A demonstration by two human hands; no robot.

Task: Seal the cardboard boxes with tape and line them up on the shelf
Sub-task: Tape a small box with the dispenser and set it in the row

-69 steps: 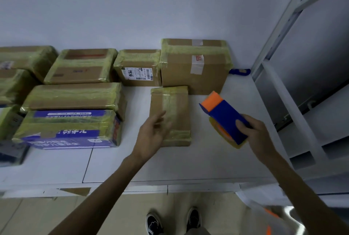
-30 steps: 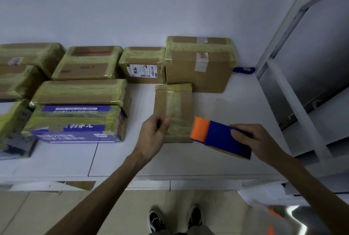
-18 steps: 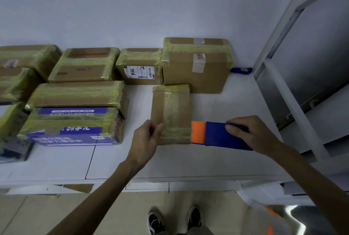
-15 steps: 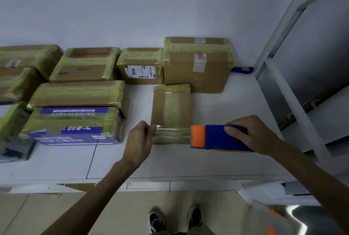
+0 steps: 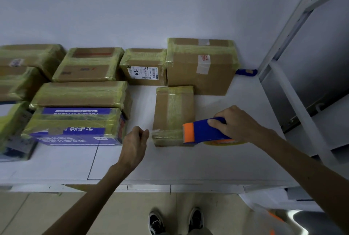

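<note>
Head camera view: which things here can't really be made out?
Tape roll: head view, mostly hidden under the blue dispenser gripped by the right hand.
Tape strip pinched by the left hand: clear, barely visible.
Blue object: mostly behind the large box.
Leftmost boxes: cut off by the frame edge.
Shipping label: fine print too small.

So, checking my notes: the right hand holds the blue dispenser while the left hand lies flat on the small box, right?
No: the head view shows the left hand beside the small box, pinching the tape end. The right hand does hold the blue dispenser.
</note>
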